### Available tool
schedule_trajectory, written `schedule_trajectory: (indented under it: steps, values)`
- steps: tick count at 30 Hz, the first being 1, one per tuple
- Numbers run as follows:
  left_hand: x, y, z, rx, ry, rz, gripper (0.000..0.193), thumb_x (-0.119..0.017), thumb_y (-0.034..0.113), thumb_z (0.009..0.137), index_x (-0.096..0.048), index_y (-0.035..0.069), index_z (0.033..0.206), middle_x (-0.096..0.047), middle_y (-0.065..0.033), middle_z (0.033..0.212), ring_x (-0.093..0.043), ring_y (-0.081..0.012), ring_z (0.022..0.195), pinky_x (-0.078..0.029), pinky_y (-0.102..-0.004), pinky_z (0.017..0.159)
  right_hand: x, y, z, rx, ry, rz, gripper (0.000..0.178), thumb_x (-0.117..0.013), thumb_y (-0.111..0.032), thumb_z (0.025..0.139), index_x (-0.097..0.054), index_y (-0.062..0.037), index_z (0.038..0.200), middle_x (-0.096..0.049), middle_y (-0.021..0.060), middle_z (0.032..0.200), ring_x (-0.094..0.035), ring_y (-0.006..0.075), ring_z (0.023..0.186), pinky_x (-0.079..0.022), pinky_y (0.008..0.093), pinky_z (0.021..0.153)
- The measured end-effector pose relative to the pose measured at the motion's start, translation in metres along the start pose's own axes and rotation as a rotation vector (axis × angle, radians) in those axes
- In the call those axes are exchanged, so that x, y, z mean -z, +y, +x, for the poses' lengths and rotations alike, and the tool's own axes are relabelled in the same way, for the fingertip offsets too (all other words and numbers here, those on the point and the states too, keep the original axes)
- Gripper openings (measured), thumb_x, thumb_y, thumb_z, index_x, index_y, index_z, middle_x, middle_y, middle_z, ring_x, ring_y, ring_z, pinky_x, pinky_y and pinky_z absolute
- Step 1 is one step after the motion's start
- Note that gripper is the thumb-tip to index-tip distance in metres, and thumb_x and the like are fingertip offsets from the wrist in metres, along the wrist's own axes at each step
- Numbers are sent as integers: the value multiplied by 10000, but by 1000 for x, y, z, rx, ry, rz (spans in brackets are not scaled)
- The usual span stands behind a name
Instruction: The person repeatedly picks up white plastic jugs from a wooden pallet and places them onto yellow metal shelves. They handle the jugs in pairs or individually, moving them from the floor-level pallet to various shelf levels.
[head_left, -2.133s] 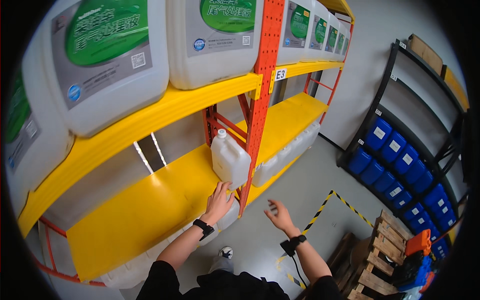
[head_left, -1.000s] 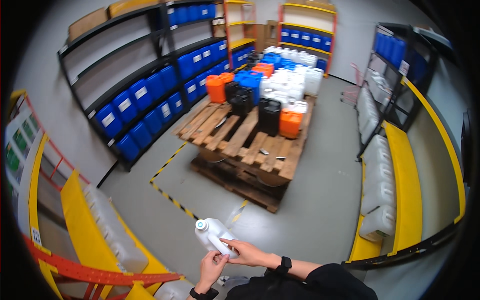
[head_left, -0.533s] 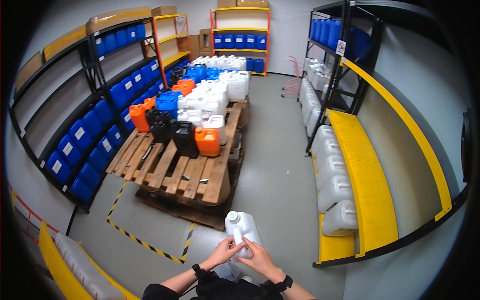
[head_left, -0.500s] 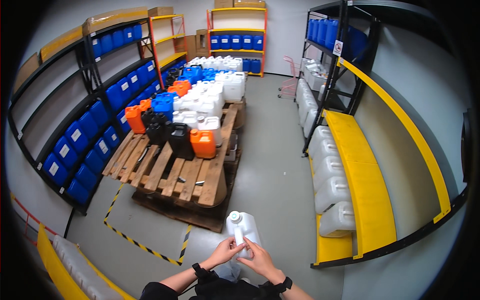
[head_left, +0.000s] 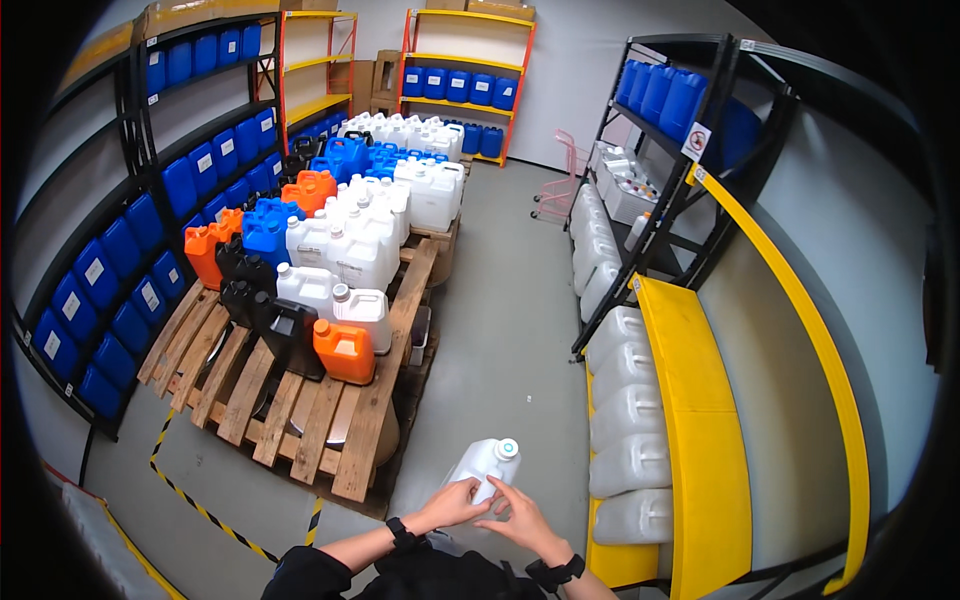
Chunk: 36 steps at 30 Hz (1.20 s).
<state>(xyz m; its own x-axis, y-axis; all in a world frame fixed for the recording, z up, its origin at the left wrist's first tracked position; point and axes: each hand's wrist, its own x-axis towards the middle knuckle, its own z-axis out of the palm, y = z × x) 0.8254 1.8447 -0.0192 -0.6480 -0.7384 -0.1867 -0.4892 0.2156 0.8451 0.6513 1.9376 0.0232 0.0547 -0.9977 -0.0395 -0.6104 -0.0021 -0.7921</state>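
A white plastic jerrycan (head_left: 484, 460) with a white screw cap is held low in front of my body, its cap end tipped to the right. My left hand (head_left: 455, 504) is closed on its near side, by the handle. My right hand (head_left: 524, 522) is beside the near right side, thumb and fingers spread apart, with fingertips at or close to the handle. The hands partly cover the jerrycan's lower part.
To the left, a wooden pallet (head_left: 362, 455) carries white, blue, black and orange jerrycans, including an orange one (head_left: 344, 352) at its near edge. Blue jerrycans fill the left rack (head_left: 150, 290). On the right, a yellow shelf (head_left: 697, 440) stands beside translucent jerrycans (head_left: 628, 452).
The jerrycan has turned, its cap swinging from left to right. My right hand has opened away from the handle area. My view has shifted, with the pallet now further left and lower.
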Motion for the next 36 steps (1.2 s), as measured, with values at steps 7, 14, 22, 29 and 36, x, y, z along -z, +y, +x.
schedule_trajectory:
  steps: [7, 14, 22, 29, 36]
  values:
    - [74, 21, 112, 39, -21, 126, 511, -662, 448, 842, -696, 10, 1101, -732, -207, 934, -703, -394, 898, -545, -475, 777, 49, 37, 133, 5, 73, 94, 719, -805, -123, 813, -518, -135, 1472, -648, 77, 1104, -668, 170, 840, -547, 319, 715]
    - [122, 5, 247, 74, 36, 209, 516, -679, 470, 838, -707, 27, 1101, -733, -204, 933, -702, -401, 886, -552, -473, 776, 91, 100, 276, 82, 81, 153, 623, -778, -119, 844, -559, -87, 1426, -675, 92, 1092, -686, 173, 838, -547, 302, 699]
    - [191, 3, 409, 214, 195, 363, 539, -700, 491, 831, -718, 38, 1122, -735, -218, 930, -717, -385, 879, -569, -470, 781, 186, 158, 444, 143, 0, 167, 541, -754, -145, 875, -585, -85, 1386, -697, 107, 1111, -700, 194, 882, -556, 322, 719]
    - [288, -22, 531, 300, 492, 386, 507, -679, 465, 871, -687, 15, 1105, -713, -234, 1005, -689, -411, 950, -544, -495, 832, 253, 214, 551, -24, 7, 224, 444, -722, -159, 898, -617, -80, 1322, -728, 99, 1057, -711, 214, 853, -559, 343, 729]
    - [400, -89, 656, 298, 713, 440, 469, -635, 386, 945, -627, -34, 1154, -678, -265, 1068, -652, -445, 1001, -520, -511, 854, 288, 295, 652, -184, 72, 167, 387, -720, -156, 892, -657, -59, 1262, -740, 93, 952, -705, 199, 789, -558, 334, 707]
